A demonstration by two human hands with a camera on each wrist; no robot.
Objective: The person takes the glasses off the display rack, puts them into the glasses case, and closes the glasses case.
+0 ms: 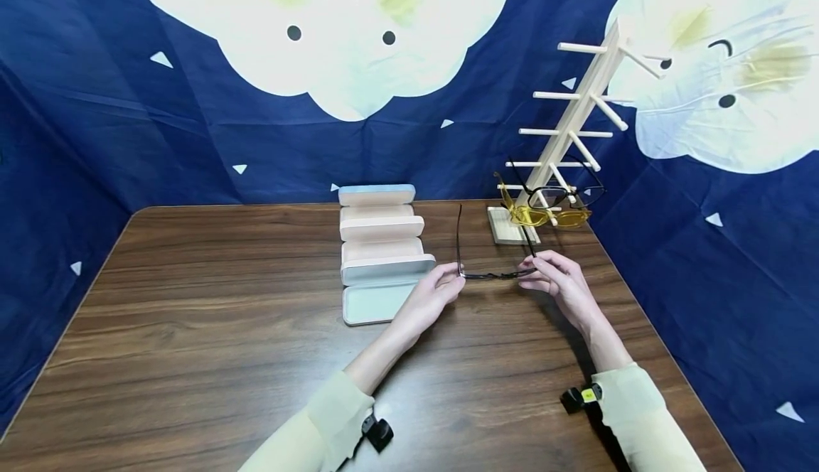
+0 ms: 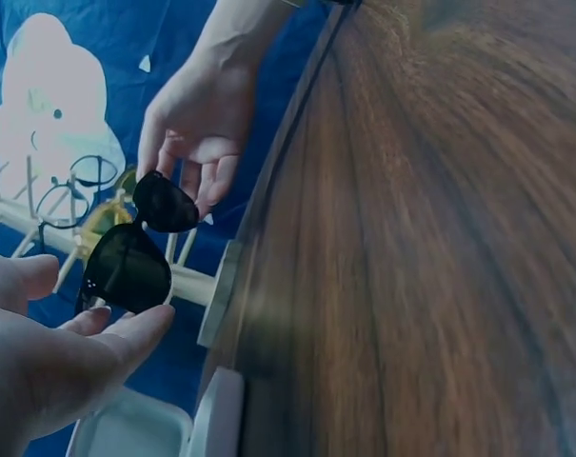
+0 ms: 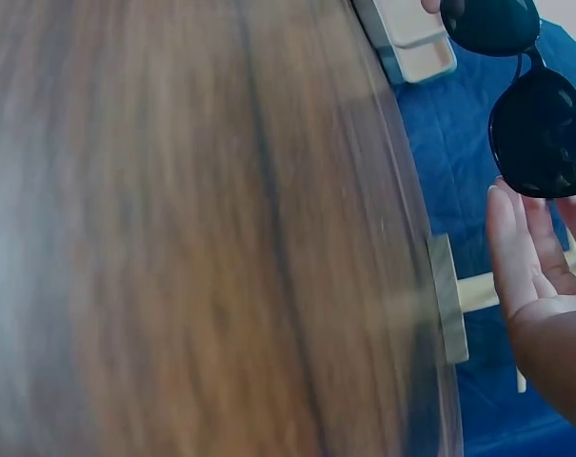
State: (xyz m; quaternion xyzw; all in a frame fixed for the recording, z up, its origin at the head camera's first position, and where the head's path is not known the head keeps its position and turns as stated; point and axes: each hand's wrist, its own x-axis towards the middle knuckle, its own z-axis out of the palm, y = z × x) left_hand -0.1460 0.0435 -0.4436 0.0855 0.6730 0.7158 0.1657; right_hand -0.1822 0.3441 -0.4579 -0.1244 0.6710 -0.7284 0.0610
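Note:
Black sunglasses (image 1: 491, 275) with dark lenses (image 2: 128, 267) are held between both hands above the table, their temples unfolded and pointing away from the person. The left hand (image 1: 430, 298) pinches the frame at its left end, the right hand (image 1: 568, 288) at its right end. In the right wrist view, fingertips of the right hand (image 3: 545, 276) touch the lower edge of one lens (image 3: 540, 133). Just beyond the right hand stands a wooden rack (image 1: 566, 127) with yellow glasses (image 1: 544, 216) and black-framed glasses (image 1: 566, 196) on its lower pegs.
Several opened glasses cases (image 1: 377, 270) stand in a column left of the sunglasses, close to the left hand. The rack's base (image 1: 508, 227) sits near the back right edge of the wooden table (image 1: 211, 330). Blue cloth (image 1: 256, 145) with cloud faces hangs behind.

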